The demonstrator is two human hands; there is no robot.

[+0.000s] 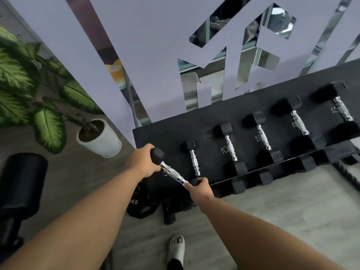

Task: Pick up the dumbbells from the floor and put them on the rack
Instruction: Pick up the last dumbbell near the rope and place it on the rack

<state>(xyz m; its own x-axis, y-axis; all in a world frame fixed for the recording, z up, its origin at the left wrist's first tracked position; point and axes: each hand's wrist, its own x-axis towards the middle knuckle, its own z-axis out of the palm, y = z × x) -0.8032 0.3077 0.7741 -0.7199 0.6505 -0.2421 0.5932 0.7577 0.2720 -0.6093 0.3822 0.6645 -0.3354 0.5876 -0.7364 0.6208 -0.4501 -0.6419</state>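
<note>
The dumbbell (pixel 174 174) has a shiny knurled metal handle and matt black rubbery heads; the rack (pixel 243 108) is matt black.

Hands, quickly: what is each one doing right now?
Left hand: closed on the far black hexagonal head of the chrome-handled dumbbell.
Right hand: closed on the same dumbbell's near head.

dumbbell heads (pixel 157 153): black
dumbbell handles (pixel 194 161): chrome, knurled
rack (pixel 167 137): black, white numerals
plant pot (pixel 102 142): white
leaves (pixel 48 125): green, pale-streaked
wall panel (pixel 148 55): lilac, perhaps grey
slipper (pixel 176 248): white
</note>
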